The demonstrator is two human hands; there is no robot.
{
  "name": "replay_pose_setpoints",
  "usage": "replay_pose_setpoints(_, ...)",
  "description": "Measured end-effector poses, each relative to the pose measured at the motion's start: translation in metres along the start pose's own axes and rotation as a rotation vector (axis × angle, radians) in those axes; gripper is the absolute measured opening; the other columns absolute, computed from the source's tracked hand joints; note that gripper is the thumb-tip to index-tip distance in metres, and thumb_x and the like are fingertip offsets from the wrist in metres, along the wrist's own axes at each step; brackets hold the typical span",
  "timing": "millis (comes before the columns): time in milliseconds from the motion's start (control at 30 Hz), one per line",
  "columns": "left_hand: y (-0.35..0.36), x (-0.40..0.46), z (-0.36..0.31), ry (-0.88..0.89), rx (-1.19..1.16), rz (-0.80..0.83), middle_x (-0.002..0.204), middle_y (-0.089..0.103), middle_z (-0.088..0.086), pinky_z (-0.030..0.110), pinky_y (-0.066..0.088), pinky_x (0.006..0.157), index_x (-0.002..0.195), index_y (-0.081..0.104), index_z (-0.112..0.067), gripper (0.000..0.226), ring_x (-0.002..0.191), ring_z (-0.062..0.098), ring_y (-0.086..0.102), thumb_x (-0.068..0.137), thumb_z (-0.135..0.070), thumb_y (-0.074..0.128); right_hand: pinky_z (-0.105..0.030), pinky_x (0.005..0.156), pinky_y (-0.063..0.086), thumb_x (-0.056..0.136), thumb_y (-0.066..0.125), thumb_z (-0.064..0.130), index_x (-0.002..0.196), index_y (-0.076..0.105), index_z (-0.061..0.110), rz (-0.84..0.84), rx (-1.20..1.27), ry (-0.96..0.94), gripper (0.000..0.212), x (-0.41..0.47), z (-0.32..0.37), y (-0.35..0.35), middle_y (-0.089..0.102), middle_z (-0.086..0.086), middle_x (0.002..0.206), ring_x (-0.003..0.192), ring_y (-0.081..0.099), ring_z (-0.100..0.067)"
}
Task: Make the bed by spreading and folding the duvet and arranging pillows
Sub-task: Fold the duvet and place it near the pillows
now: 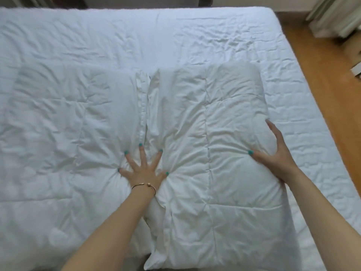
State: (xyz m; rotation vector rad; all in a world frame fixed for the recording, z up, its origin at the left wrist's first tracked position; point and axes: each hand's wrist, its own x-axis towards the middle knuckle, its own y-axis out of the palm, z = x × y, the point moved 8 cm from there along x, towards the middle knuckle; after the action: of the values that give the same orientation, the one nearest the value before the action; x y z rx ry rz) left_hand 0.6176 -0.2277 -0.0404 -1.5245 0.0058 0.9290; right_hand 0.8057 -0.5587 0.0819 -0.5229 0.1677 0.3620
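Two white pillows lie side by side on the bed, on top of the white duvet (117, 36). The left pillow (68, 124) and the right pillow (214, 153) meet along a seam at the middle. My left hand (143, 169), with a gold bracelet on the wrist, presses flat with fingers spread where the two pillows meet. My right hand (273, 153) is open and cups the right edge of the right pillow, thumb on top and fingers along its side. Neither hand closes around anything.
The bed's right edge (316, 118) borders a wooden floor (332, 85). White curtains or furniture (332, 16) stand at the top right. A small pale object (356, 70) lies on the floor at the right border.
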Motion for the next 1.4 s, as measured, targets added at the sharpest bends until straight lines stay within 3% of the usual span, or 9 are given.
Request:
replay_pose_setpoints(367,-0.035,-0.076,0.12,0.641,0.05,-0.056,0.161,-0.011,-0.001,0.052,-0.006,0.116,0.15,0.007,-0.041,0.052,0.147,0.028,-0.012,0.1,-0.052,0.014,0.007,0.093,0.022,0.066,0.069,0.014,0.147,0.033,0.03,0.169,-0.314,-0.276,0.089,-0.086,0.307,0.156,0.033,0.021,0.145,0.124,0.031,0.023)
replay_pose_setpoints(600,-0.054,-0.065,0.333,0.496,-0.105,-0.272,0.159,-0.019,-0.002,0.055,-0.012,0.112,0.149,-0.008,-0.042,0.057,0.144,0.023,-0.022,0.093,-0.047,-0.002,0.005,0.081,0.032,0.073,0.065,-0.009,0.144,0.035,0.022,0.283,-0.345,-0.354,0.083,-0.096,0.466,0.385,0.044,0.005,0.131,0.109,0.046,-0.002)
replay_pose_setpoints(700,-0.06,-0.046,0.436,0.373,-0.154,-0.302,0.158,-0.019,-0.002,0.053,-0.005,0.114,0.15,-0.005,-0.04,0.059,0.147,0.027,-0.012,0.101,-0.033,0.026,-0.022,0.077,0.049,0.063,0.066,0.0,0.137,0.039,0.025,0.385,-0.326,-0.383,0.083,-0.094,0.499,0.501,0.05,-0.005,0.12,0.09,0.055,-0.017)
replay_pose_setpoints(800,-0.065,-0.029,0.518,0.234,-0.235,-0.339,0.161,-0.007,0.0,0.049,0.004,0.115,0.152,0.002,-0.035,0.067,0.148,0.028,0.001,0.097,-0.024,0.039,-0.036,0.078,0.052,0.056,0.063,0.015,0.128,0.038,0.032,0.423,-0.414,-0.318,0.079,-0.079,0.482,0.611,0.057,-0.009,0.112,0.092,0.06,-0.025)
replay_pose_setpoints(967,-0.071,-0.009,0.594,-0.037,-0.784,-0.231,0.158,0.018,0.001,0.041,0.023,0.114,0.151,0.021,-0.026,0.05,0.142,0.023,0.021,0.102,-0.039,0.025,-0.017,0.045,0.039,0.09,0.048,-0.007,0.123,0.024,0.026,0.582,-0.26,0.17,0.052,-0.067,0.388,0.699,0.04,-0.002,0.079,0.057,0.042,-0.01)
replay_pose_setpoints(1067,-0.105,-0.007,0.565,0.053,-1.054,-0.256,0.152,0.028,0.001,0.045,0.026,0.113,0.147,0.03,-0.021,0.057,0.139,0.024,0.026,0.097,-0.05,0.034,-0.029,0.056,0.048,0.084,0.047,-0.018,0.135,0.026,0.031,0.697,-0.129,0.287,0.073,-0.064,0.363,0.698,0.047,-0.011,0.092,0.066,0.05,-0.019)
replay_pose_setpoints(1200,-0.101,-0.01,0.481,0.069,-0.842,-0.035,0.16,-0.004,-0.003,0.067,0.008,0.107,0.152,-0.002,-0.035,0.079,0.147,0.027,-0.003,0.085,-0.075,0.013,-0.03,0.069,0.057,0.085,0.041,-0.02,0.139,0.04,0.022,0.671,-0.078,0.234,0.068,-0.048,0.371,0.687,0.058,-0.012,0.097,0.079,0.061,-0.022)
replay_pose_setpoints(1300,-0.057,0.004,0.467,-0.044,-0.683,-0.02,0.16,-0.014,0.0,0.076,0.001,0.099,0.146,-0.02,-0.041,0.089,0.145,0.037,-0.01,0.068,-0.082,-0.009,-0.04,0.09,0.052,0.082,0.05,-0.01,0.139,0.047,0.021,0.408,-0.49,-0.312,0.065,-0.018,0.405,0.672,0.062,-0.007,0.107,0.101,0.063,-0.028)
replay_pose_setpoints(1400,-0.034,0.014,0.479,-0.075,-0.662,-0.086,0.157,0.026,0.004,0.08,0.012,0.092,0.15,0.014,-0.038,0.083,0.142,0.039,0.022,0.08,-0.083,0.008,-0.057,0.115,0.018,0.08,0.059,0.052,0.147,0.03,0.042,0.061,-1.104,-0.615,0.073,0.002,0.423,0.659,0.03,-0.002,0.154,0.138,0.03,-0.038)
